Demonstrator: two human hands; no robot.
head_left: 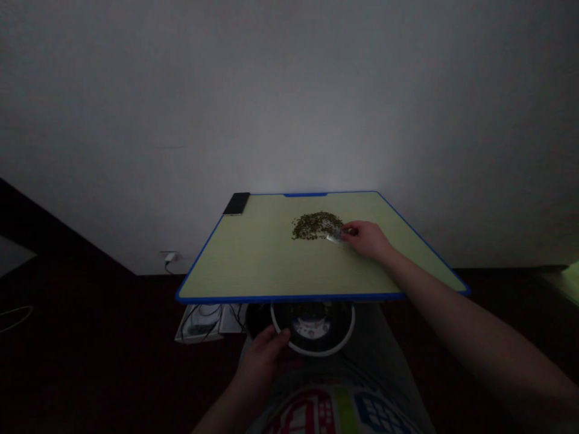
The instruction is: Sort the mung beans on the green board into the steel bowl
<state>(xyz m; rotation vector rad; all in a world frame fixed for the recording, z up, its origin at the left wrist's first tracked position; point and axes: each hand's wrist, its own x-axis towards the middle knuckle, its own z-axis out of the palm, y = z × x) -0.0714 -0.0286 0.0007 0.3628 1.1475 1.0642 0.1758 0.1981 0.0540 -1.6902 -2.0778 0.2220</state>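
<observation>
A loose patch of small greenish-brown grains (312, 226), perhaps beans, is spread over the pale tabletop (253, 265). My right hand (365, 239) pinches a small, shiny, see-through flat piece (335, 235) at the near right side of the patch. Its exact kind does not show. Below the table's front edge, my left hand (268, 349) grips the pale rim of a round metal bowl (316, 348), thumb on the rim and fingers underneath. The tabletop hides the bowl's far side, and its inside is dark with a bright patch at the bottom.
A black phone (236, 204) lies at the table's back left corner. A blue edge runs round the tabletop, and a grey wall (289, 96) rises behind it. Beneath at left are a white box with cables (199, 322) and a second dark bowl (253, 319). A charger (170, 257) is plugged in.
</observation>
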